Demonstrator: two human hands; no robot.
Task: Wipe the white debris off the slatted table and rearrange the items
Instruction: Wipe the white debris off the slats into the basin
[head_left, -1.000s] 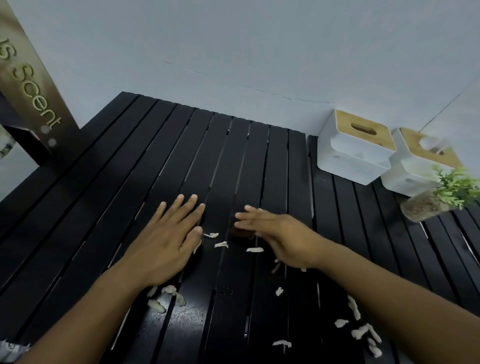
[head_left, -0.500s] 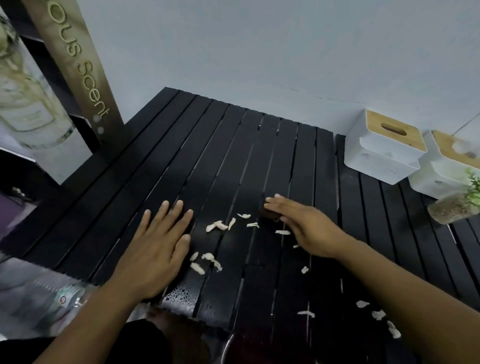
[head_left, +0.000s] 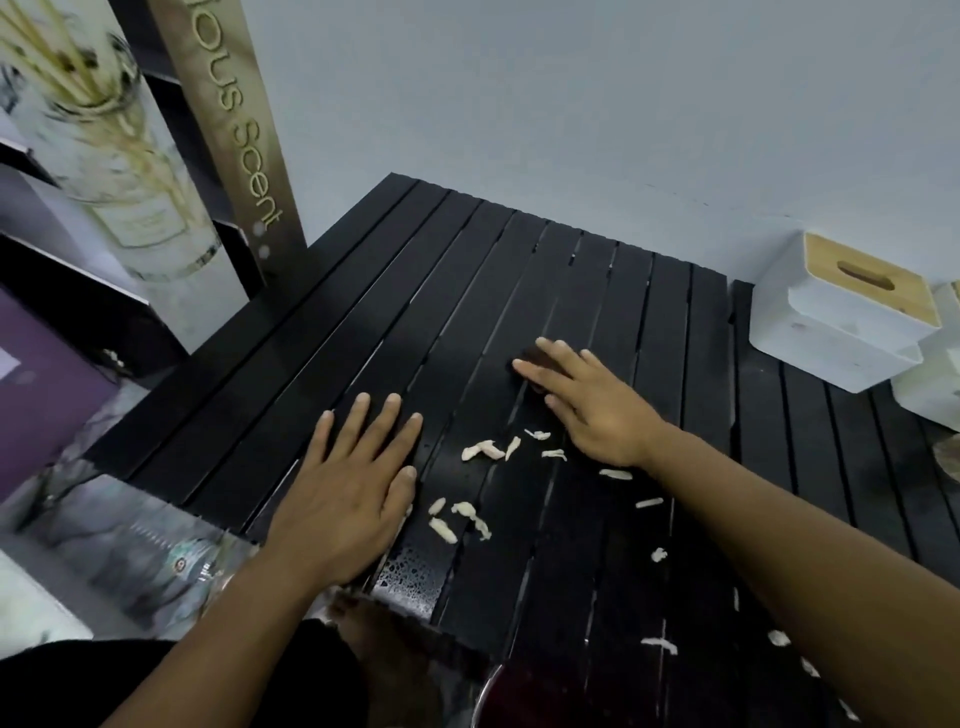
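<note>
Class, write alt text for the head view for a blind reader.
Two hands lie on a black slatted table: the left hand flat, the right hand pressing a dark object beside scattered white debris. A white box stands far right.

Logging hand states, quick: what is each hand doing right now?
Left hand: open, flat on the black slatted table.
Right hand: open, straight fingers pressing a small dark pad.

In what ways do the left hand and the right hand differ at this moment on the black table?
The left hand lies flat on the bare table, fingers spread; the right hand presses a dark pad under its fingers. The left hand is nearer the front edge; the right hand reaches farther. Both are palm down beside the white debris.
</note>
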